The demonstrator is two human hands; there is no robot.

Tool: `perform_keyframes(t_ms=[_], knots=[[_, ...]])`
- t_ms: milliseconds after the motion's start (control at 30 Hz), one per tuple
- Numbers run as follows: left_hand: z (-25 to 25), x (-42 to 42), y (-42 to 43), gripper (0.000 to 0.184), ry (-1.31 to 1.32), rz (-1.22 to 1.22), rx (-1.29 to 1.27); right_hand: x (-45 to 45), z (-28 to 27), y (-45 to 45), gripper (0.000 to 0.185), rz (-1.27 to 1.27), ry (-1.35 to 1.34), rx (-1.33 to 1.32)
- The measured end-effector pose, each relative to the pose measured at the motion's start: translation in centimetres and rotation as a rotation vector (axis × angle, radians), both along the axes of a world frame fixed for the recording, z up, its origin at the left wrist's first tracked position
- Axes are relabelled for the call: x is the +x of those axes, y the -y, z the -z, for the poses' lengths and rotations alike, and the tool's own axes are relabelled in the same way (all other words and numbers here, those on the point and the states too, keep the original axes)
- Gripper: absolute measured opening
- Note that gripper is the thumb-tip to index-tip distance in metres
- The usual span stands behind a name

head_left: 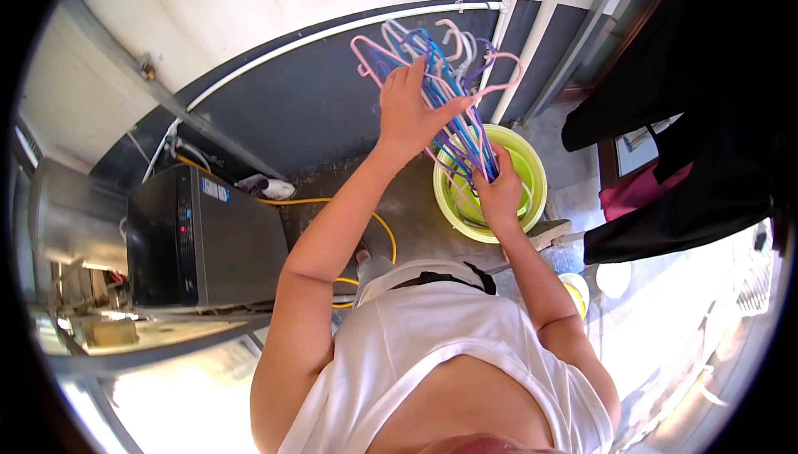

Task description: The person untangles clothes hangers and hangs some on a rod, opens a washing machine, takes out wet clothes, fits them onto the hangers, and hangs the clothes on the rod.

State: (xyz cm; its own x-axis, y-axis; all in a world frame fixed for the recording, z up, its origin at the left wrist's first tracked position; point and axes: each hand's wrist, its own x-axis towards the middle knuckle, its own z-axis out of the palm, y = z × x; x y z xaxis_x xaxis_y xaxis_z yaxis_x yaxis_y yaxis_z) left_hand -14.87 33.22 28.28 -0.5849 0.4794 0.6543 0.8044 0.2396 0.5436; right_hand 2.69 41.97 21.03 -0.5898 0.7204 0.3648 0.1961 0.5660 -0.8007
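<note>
A bundle of pink, blue, purple and white hangers (pixel 453 92) is held up in front of me, hooks toward the top. My right hand (pixel 499 192) is wrapped round the lower end of the bundle. Higher up, my left hand (pixel 411 113) touches the bundle's left side, its thumb stretched out across the front and its fingers apart from the thumb. Beneath the hangers stands a yellow-green bucket (pixel 539 173), partly hidden by them and by my right hand. More hanger-like loops show inside it, too covered to make out fully.
A dark washing machine (pixel 237 238) stands at the left. From behind it a yellow hose (pixel 391 234) runs over the floor. Black clothes (pixel 690 121) hang at the right, with a magenta cloth (pixel 644 194) beside them. White pipes (pixel 332 34) follow the wall.
</note>
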Motion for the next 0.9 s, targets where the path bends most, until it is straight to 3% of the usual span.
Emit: perform_keyframes(t_ms=[167,200,333,433,467,567,600,700,833,900], knots=[[-2.3,5.4,-0.2,0.095,-0.064,-0.221,-0.227,4.7,-0.7,-0.8,0.047,-0.031,0.003,0.064],[-2.5,5.7,-0.1,0.101,-0.023,-0.176,-0.254,5.1,-0.7,-0.9,0.048,-0.017,-0.003,0.093],[-0.5,7.7,-2.2,0.108,-0.234,-0.137,-0.107,6.9,-0.5,-0.1,0.053,0.021,-0.067,0.139],[-1.4,8.2,-4.1,0.101,-0.133,-0.108,-0.004,7.4,-0.7,0.8,0.053,0.049,-0.101,0.185],[-1.8,8.4,-4.6,0.090,-0.067,-0.123,0.010,7.5,-0.9,1.2,0.053,0.051,-0.090,0.183],[-2.6,7.7,-5.0,0.082,0.188,0.093,0.190,7.8,-1.2,1.4,0.053,0.043,-0.097,0.161],[-5.2,9.2,-3.9,0.082,0.360,0.212,0.200,7.9,-0.9,1.3,0.053,0.034,-0.092,0.130],[-3.6,6.2,-2.4,0.066,0.181,0.288,-0.002,8.0,-0.8,1.2,0.048,-0.002,-0.113,-0.023],[-4.7,4.5,3.5,0.053,0.047,0.282,-0.025,7.3,1.4,0.4,0.041,-0.073,-0.232,-0.133],[-2.6,3.1,6.2,0.036,0.328,0.069,0.186,6.8,2.3,0.7,0.041,-0.129,-0.324,-0.216]])
